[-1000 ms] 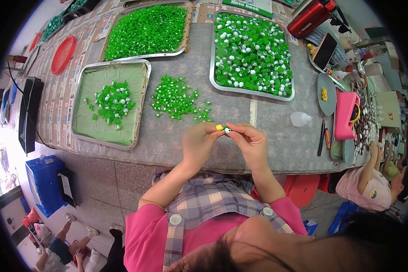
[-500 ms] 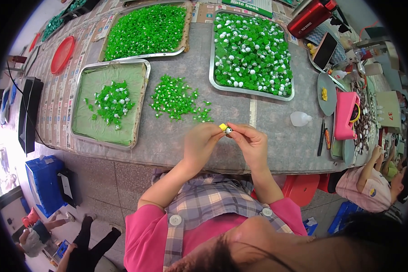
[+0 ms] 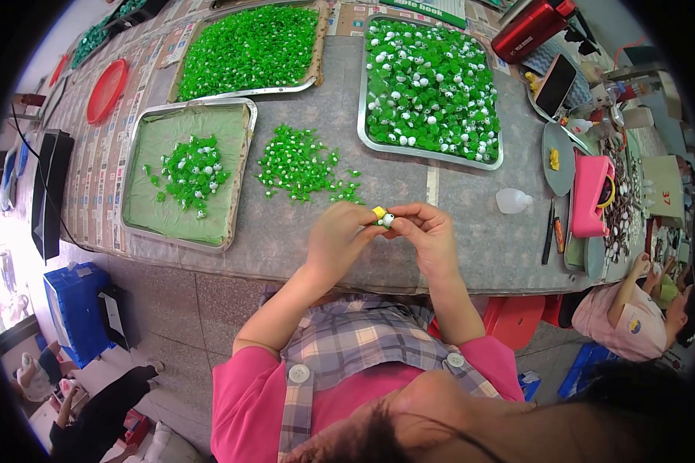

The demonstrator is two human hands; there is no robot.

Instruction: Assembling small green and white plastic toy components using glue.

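Note:
My left hand (image 3: 338, 239) and my right hand (image 3: 431, 238) meet at the table's front edge. Both are closed in a pinch on a small white ball with a black dot and a bit of green (image 3: 388, 221). A small yellow piece (image 3: 379, 211) shows at my left fingertips; whether it is worn or held, I cannot tell. Beyond my left hand lies a loose pile of small green-and-white pieces (image 3: 297, 163). Left of that pile, a green-lined tray (image 3: 185, 119) bears a heap of green pieces with white balls (image 3: 195, 171).
A metal tray (image 3: 428, 158) of green pieces with white balls stands at the back, beside another tray (image 3: 274, 92) of small green pieces. To the right are a white squeeze bottle (image 3: 513, 201), a pen (image 3: 548, 233), a pink container (image 3: 591, 197) and a phone (image 3: 556, 85). Another person (image 3: 622, 320) sits at right.
My hands have shifted very slightly, still together. The ball between my fingertips has turned a little, with green now showing beneath it. People in the lower left background have moved.

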